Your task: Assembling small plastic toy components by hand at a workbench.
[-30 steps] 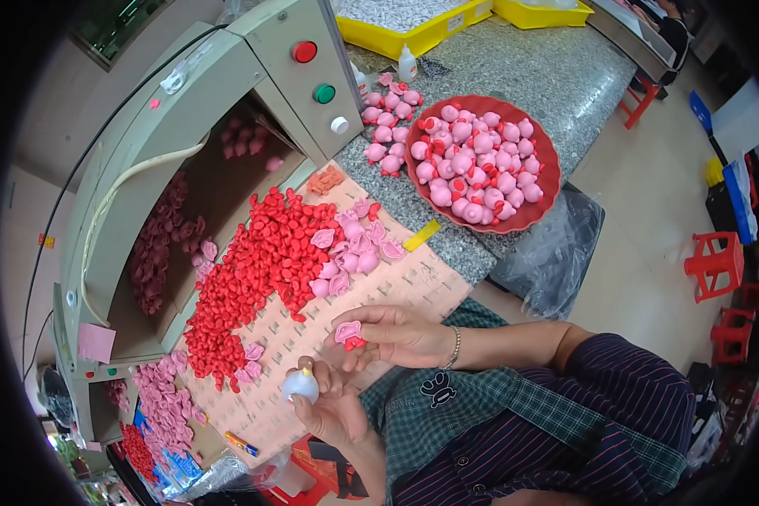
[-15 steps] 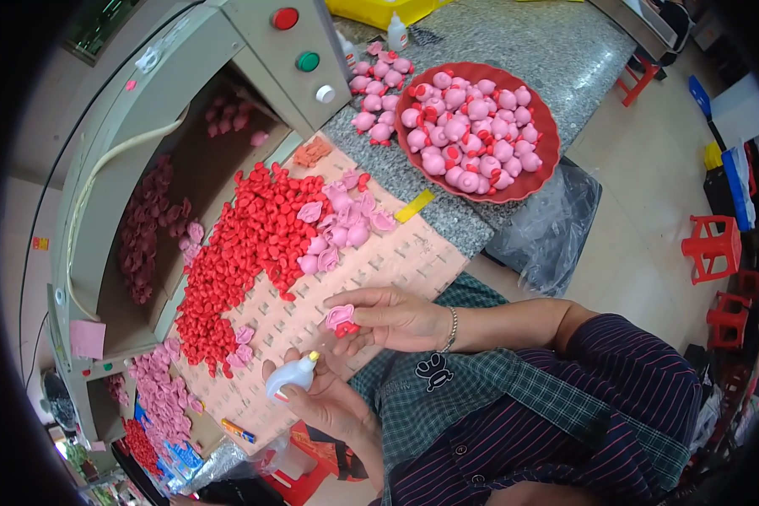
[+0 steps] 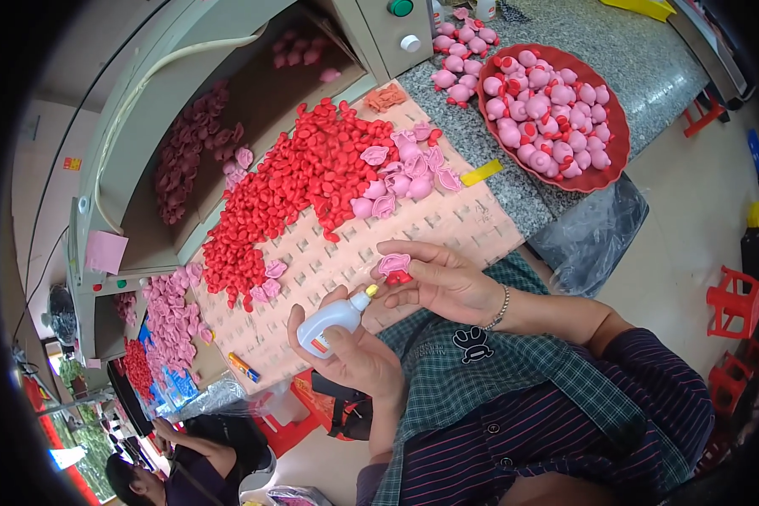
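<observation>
My left hand [image 3: 358, 358] is closed around a small white squeeze bottle [image 3: 333, 327] with a yellow tip. The bottle lies tilted, its tip just beside my right hand [image 3: 447, 282]. Between the thumb and fingers of that hand is a small pink hollow rubbery piece [image 3: 395, 265], its opening facing up, with red parts at its lower side. Tip and piece look slightly apart. Beyond my hands, a heap of small red pieces [image 3: 261, 194] covers much of a pale pink mat [image 3: 447, 221]. Several pink pieces [image 3: 409, 164] lie at the heap's right edge.
A red scalloped bowl [image 3: 620, 160] of pink-and-red figures stands on the speckled stone counter [image 3: 649, 63]. A grey machine [image 3: 118, 126] with an arched opening borders the mat. Near the mat's front edge lies an orange-and-blue tube [image 3: 243, 367]. Another person [image 3: 202, 460] is at lower left.
The view has swung, shifting the scene rightward and bringing another person into sight at lower left. The bottle has turned, showing more of its side, and its tip is slightly closer to the pink piece.
</observation>
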A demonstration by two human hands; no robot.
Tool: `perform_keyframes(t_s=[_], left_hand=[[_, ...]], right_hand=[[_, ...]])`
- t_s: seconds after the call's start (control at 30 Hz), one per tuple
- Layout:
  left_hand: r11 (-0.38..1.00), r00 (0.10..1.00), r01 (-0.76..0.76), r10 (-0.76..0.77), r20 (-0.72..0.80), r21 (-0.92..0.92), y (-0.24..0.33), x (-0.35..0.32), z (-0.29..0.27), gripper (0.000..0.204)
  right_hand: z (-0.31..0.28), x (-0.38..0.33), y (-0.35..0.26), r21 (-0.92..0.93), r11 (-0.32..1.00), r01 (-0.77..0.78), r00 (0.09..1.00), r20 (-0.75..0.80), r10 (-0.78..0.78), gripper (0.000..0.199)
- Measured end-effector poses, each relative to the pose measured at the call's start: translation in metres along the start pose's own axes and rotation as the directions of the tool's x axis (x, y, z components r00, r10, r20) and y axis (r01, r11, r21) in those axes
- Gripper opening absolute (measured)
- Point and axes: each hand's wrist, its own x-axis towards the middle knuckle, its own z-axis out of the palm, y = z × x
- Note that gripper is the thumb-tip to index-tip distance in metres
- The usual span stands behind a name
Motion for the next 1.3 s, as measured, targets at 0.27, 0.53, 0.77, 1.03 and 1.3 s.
perform_keyframes(t_s=[0.27,0.53,0.77,1.03,1.3], left_hand=[[0.995,0.997,-0.071,0.069,0.017,0.075,-0.001,-0.002,-0.001,0.047],[0.988,0.996,-0.094,0.092,0.015,0.124,-0.004,0.0,-0.001,0.045],[0.989,0.997,-0.082,0.081,0.013,0.127,-0.006,0.0,-0.001,0.042],[0.983,0.995,-0.092,0.087,0.041,0.156,-0.012,0.0,-0.009,0.047],[0.985,0.995,-0.091,0.086,0.043,0.144,-0.01,0.001,-0.007,0.045]], right_hand=[[0.001,0.001,0.004,0.065,0.997,-0.029,0.999,-0.025,0.031,0.046],[0.006,0.002,0.001,0.06,0.997,-0.054,0.998,-0.009,0.055,0.047],[0.004,0.003,0.001,0.051,0.996,-0.072,0.997,0.002,0.072,0.048],[0.001,0.003,0.004,0.038,0.998,-0.058,0.998,-0.025,0.059,0.047],[0.003,0.004,0.003,0.022,0.997,-0.069,0.997,-0.042,0.069,0.046]])
